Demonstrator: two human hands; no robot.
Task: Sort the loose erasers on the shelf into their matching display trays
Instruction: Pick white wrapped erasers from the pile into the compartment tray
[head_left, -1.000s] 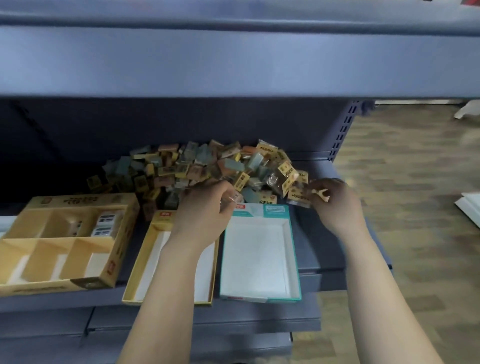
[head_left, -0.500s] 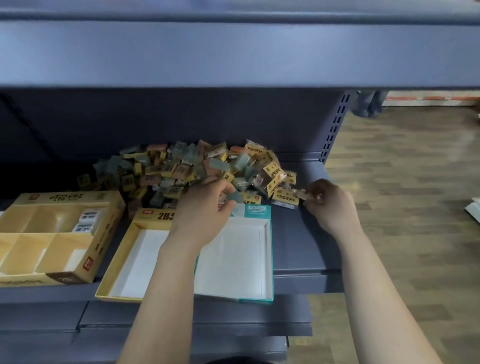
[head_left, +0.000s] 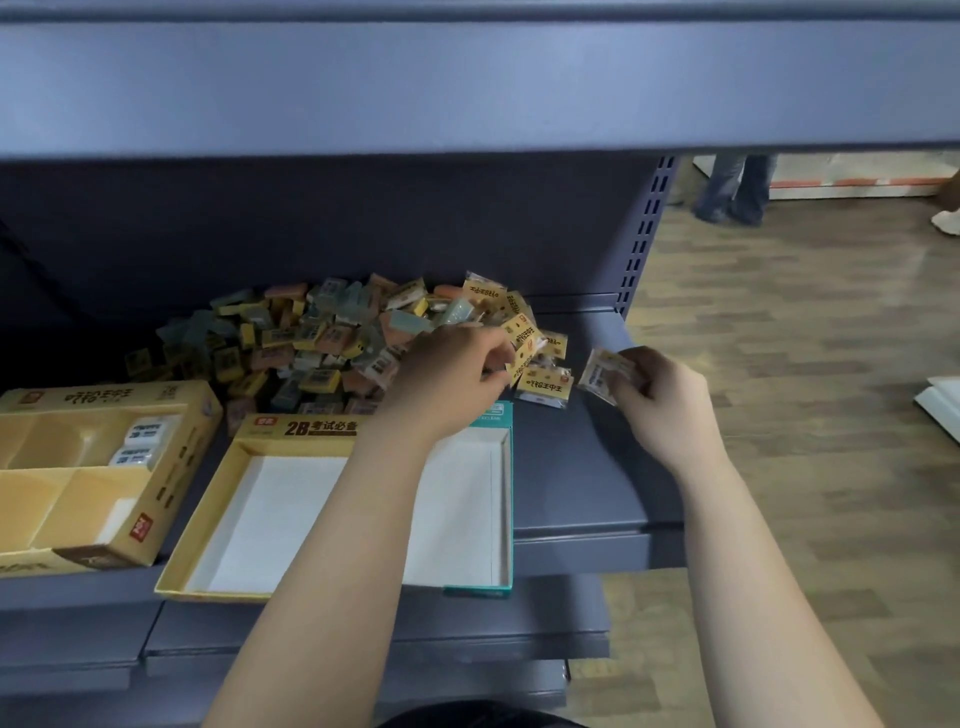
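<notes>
Erasers (head_left: 332, 338) are lying heaped at the shelf's (head_left: 571, 467) back; my left hand (head_left: 447, 374) is pinching into them, fingers narrow; my right hand (head_left: 660, 395) is gripping a wrapped eraser (head_left: 602, 371).

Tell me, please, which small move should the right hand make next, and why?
Probably carry the packet in the right hand to the divided yellow tray. Its printing seems to match that tray's header, though blur leaves this uncertain.
</notes>
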